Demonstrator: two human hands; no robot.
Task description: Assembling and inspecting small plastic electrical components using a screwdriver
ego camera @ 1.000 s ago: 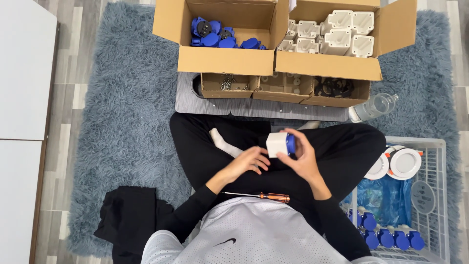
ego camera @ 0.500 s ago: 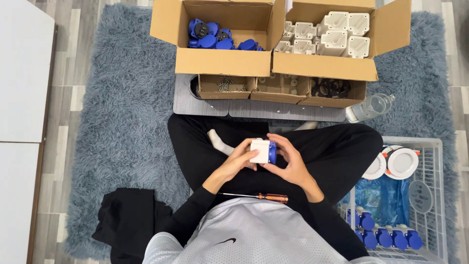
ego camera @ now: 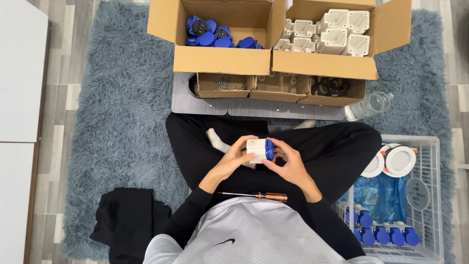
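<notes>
The white housing with its blue insert (ego camera: pixel 259 150) sits over the person's lap, held between both hands above the crossed legs on the grey shaggy rug (ego camera: pixel 112 112). The left hand (ego camera: pixel 229 161) cups the white body from its left side, fingers curled and pressed against its faces, thumb on the near side. The right hand (ego camera: pixel 289 164) meets it from the right, fingertips pinching the blue part where it enters the white shell; how far the blue piece is seated cannot be told from this height.

To do this step well, I judge the left hand should hold the shell steady while the right pushes the blue piece in squarely, without tilting, so that any tabs line up before pressure goes on.

An orange-handled screwdriver (ego camera: pixel 254 195) lies across the lap just nearer the body than the hands, apart from both. At the rug's far edge stand two open cardboard boxes: the left box (ego camera: pixel 220 61) holds loose blue inserts, the right box (ego camera: pixel 322 66) white housings. In front of them three small cardboard trays (ego camera: pixel 276 90) rest on a grey board, apparently holding screws and small parts. A clear plastic bottle (ego camera: pixel 369 105) lies at the board's right end. At the rug's right edge a white wire basket (ego camera: pixel 432 146) holds finished blue-and-white pieces.
</notes>
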